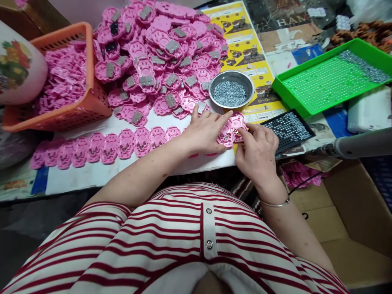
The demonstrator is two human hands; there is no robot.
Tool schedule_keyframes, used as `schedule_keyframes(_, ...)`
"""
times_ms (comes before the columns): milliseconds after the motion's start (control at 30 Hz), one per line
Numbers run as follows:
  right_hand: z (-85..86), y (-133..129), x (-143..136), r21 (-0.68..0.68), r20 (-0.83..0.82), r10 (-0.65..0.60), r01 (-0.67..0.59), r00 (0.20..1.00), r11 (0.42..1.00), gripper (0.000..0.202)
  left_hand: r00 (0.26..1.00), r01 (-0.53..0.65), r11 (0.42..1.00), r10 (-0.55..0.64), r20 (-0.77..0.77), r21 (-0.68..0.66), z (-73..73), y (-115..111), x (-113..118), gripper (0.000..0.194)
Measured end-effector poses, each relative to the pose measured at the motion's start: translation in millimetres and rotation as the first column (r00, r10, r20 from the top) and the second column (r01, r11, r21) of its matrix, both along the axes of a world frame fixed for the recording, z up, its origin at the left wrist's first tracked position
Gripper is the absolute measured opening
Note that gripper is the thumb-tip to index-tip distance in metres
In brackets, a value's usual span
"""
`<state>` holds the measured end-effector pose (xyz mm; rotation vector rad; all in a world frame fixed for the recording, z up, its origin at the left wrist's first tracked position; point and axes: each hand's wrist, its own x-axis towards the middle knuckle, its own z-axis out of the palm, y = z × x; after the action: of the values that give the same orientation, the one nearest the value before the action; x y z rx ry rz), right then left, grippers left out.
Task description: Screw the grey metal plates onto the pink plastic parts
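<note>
My left hand (205, 132) rests over the right part of a row of pink plastic casings (142, 143), its fingers spread. The fingertips reach a casing with small metal parts (226, 138) at the row's end. Beside that lies another pink casing (238, 121), and my right hand (257, 149) is at its lower edge, thumb and forefinger pinched together. What is between them is too small to make out. Just above stands a round metal bowl (251, 92) of small silvery metal pieces. Right of my right hand is a black perforated tray (272, 122) with similar pieces.
A big heap of pink casings with grey metal plates (171, 47) covers the table's back. At left are an orange basket (89, 61) of pink parts and a white container (18, 61). A green tray (294, 100) stands right, above a cardboard box (352, 200) below the table.
</note>
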<state>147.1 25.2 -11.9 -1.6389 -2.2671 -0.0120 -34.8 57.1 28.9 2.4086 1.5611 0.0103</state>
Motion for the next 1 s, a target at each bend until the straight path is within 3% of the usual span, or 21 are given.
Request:
schedule_keyframes(300, -4.2, 1.1, -7.6, 0.077, 0.105, -0.122, 0.114, 0.987, 0.990, 0.035, 0.998, 0.032, 1.000, -0.032, -0.059, -0.001, 5.7, -4.0, 4.5, 0.096)
schedule_keyframes(600, -3.6, 3.6, -3.9, 0.085, 0.090, -0.113, 0.105, 0.990, 0.991, 0.033, 0.992, 0.091, 0.996, -0.090, -0.088, 0.011, 8.4, -6.8, 3.4, 0.091)
schedule_keyframes(867, -4.7, 8.2, 1.3, 0.052, 0.047, -0.100, 0.098, 0.994, 0.994, 0.038, 1.000, -0.012, 0.999, 0.012, -0.010, 0.039, 3.6, -4.2, 4.0, 0.098)
schedule_keyframes(1000, -6.9, 9.4, 7.0, 0.096, 0.030, -0.091, 0.088, 0.995, 0.992, 0.041, 0.995, -0.088, 0.995, 0.084, 0.062, 0.051, 11.5, 2.7, -11.4, 0.103)
